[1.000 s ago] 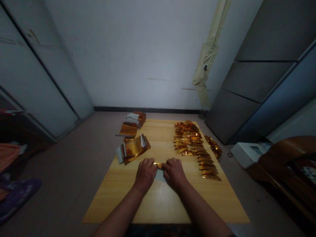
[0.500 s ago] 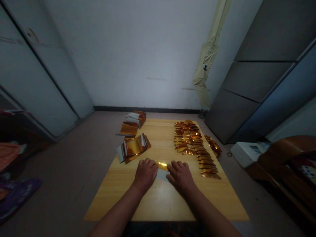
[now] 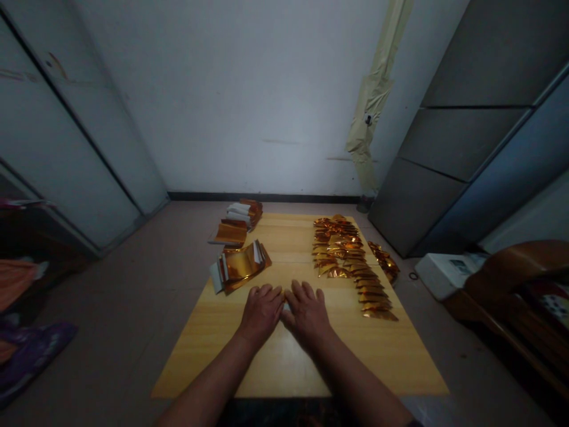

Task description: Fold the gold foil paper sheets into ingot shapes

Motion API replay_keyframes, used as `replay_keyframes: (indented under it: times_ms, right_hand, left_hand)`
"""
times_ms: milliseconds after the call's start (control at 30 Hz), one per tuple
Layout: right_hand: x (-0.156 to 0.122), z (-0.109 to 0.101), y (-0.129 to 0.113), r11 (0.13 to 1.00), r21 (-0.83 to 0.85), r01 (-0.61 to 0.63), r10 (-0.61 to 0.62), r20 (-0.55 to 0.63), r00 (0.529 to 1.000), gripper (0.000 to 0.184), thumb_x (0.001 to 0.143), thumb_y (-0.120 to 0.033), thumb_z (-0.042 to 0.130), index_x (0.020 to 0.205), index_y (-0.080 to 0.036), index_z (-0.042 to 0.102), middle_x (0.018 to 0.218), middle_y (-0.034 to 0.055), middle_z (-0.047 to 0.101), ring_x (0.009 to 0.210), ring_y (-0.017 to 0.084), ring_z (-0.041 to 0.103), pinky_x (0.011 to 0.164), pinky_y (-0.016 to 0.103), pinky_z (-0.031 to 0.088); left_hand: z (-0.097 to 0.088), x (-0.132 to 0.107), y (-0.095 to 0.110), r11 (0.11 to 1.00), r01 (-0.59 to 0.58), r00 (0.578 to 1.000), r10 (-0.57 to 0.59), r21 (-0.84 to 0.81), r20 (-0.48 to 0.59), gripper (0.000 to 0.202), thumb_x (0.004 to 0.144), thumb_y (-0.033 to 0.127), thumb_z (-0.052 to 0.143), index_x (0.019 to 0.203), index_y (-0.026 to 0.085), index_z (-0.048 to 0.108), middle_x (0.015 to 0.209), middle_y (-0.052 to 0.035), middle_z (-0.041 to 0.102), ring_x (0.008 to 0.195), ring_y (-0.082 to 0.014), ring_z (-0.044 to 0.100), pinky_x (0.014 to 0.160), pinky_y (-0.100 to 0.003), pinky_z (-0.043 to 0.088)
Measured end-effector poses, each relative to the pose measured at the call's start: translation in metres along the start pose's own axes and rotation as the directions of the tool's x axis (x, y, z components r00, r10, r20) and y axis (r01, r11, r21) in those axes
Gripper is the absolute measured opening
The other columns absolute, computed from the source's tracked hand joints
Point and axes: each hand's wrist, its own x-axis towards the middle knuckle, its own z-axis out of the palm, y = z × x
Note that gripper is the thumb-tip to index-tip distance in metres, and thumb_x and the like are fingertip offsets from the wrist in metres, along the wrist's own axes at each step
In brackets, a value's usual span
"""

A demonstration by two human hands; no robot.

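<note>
Gold foil pieces (image 3: 342,249) in rows, left hand (image 3: 261,314), right hand (image 3: 306,314) lying flat, pale sheet (image 3: 287,308) between

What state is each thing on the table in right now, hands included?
Left hand, open, palm down, fingers spread
Right hand, open, palm down, fingers spread
Small pale piece, mostly hidden between the hands
Gold foil sheets, loosely stacked, white backing showing
Folded gold foil pieces, laid in overlapping rows

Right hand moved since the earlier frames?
Yes, leftward: the right hand now sits farther from the row of gold foil pieces, closer to the left hand.
</note>
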Motion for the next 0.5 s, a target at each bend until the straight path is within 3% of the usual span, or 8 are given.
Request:
replay_keyframes:
  times_ms: [267, 500]
  right_hand:
    - [-0.012, 0.000, 0.019, 0.998, -0.019, -0.066, 0.066, 0.018, 0.998, 0.038, 0.096, -0.045, 0.044, 0.130, -0.032, 0.054, 0.151, 0.0070, 0.039, 0.132, 0.031, 0.035, 0.100, 0.051, 0.029]
    - [-0.030, -0.002, 0.043, 0.989, -0.041, -0.142, 0.139, -0.051, 0.989, 0.035, 0.094, -0.043, 0.047, 0.124, -0.029, 0.060, 0.150, 0.0100, 0.040, 0.132, 0.032, 0.036, 0.097, 0.052, 0.031]
  left_hand:
    - [-0.001, -0.003, 0.000, 1.000, 0.013, 1.000, -0.013, 0.000, 0.003, 0.022, 0.089, 0.021, 0.057, 0.109, 0.027, 0.063, 0.119, -0.0031, 0.068, 0.103, -0.0237, 0.055, 0.084, -0.044, 0.034]
    - [-0.007, -0.007, 0.002, 0.997, 0.054, 0.997, -0.051, -0.055, 0.053, 0.031, 0.085, 0.028, 0.060, 0.115, 0.028, 0.061, 0.128, -0.0031, 0.064, 0.110, -0.0261, 0.053, 0.089, -0.047, 0.032]
